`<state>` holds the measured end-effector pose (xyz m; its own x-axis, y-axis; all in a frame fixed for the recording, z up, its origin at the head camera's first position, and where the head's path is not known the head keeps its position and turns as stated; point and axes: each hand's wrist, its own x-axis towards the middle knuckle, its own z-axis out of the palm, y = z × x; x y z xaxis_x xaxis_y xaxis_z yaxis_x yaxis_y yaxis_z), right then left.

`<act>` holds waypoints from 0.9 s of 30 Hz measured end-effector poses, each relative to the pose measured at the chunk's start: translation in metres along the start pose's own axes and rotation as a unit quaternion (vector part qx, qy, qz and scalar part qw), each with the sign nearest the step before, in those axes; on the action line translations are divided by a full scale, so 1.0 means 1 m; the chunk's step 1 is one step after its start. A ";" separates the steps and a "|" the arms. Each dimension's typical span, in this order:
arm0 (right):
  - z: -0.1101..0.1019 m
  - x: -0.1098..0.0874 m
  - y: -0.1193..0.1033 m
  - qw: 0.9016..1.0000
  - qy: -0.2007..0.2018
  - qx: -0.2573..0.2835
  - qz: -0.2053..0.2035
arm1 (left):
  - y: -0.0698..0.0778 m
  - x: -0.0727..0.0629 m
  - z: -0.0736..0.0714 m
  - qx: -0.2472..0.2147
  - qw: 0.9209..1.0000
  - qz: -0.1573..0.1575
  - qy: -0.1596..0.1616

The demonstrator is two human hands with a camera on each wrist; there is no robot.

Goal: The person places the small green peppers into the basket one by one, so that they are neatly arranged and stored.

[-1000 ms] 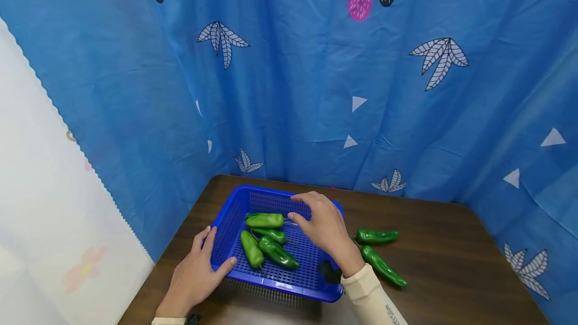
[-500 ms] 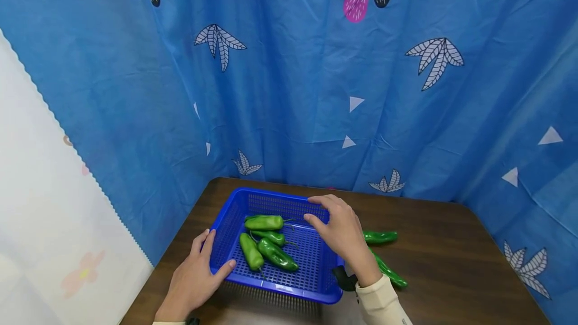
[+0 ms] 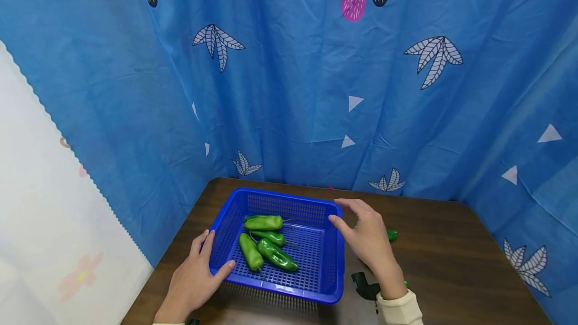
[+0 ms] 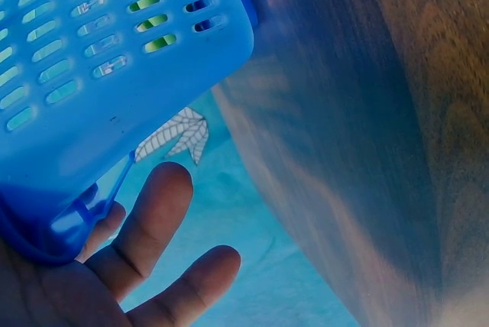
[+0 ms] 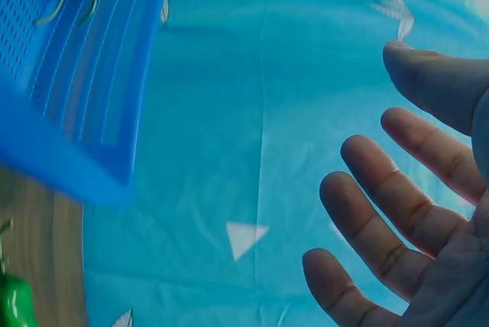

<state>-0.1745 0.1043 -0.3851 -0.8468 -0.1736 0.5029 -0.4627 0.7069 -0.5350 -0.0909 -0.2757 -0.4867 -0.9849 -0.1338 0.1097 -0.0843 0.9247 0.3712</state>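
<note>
A blue plastic basket [image 3: 331, 297] with slotted walls stands on the dark wood table, holding several green peppers [image 3: 277, 255]. My left hand [image 3: 191, 275] rests at its near left corner, thumb at the front rim and fingers along the left side. In the left wrist view its fingers [image 4: 157, 212] are fairly straight and spread under the rim; the thumb is hidden there. Just right of the basket, my right hand [image 3: 368, 237] hovers with nothing in it, its fingers [image 5: 382, 197] apart and slightly bent. Behind it, another green pepper [image 3: 392, 235] shows partly on the table.
A blue patterned curtain [image 3: 289, 89] hangs behind the table, and a pale cloth [image 3: 54, 204] covers the left side. The table [image 3: 469, 265] extends to the right of my right arm. A black strap [image 3: 365, 286] sits at my right wrist.
My right hand has moved right, from over the basket to just outside its right rim, and now covers most of the peppers on the table. My left hand and the basket have stayed put.
</note>
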 end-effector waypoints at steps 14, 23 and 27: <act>-0.018 -0.020 0.035 0.996 0.021 0.001 0.082 | -0.001 -0.001 0.002 0.003 1.000 0.010 0.017; -0.022 -0.044 0.060 0.990 0.016 -0.022 0.140 | -0.001 -0.001 0.002 0.002 1.000 0.011 0.018; -0.023 -0.052 0.073 0.987 0.010 -0.032 0.158 | -0.001 0.000 0.002 0.003 1.000 0.011 0.022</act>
<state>-0.1586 0.1807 -0.4344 -0.9406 0.0750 0.3312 -0.1586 0.7653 -0.6238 -0.0912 -0.2755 -0.4888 -0.9791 -0.1284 0.1578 -0.0635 0.9298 0.3626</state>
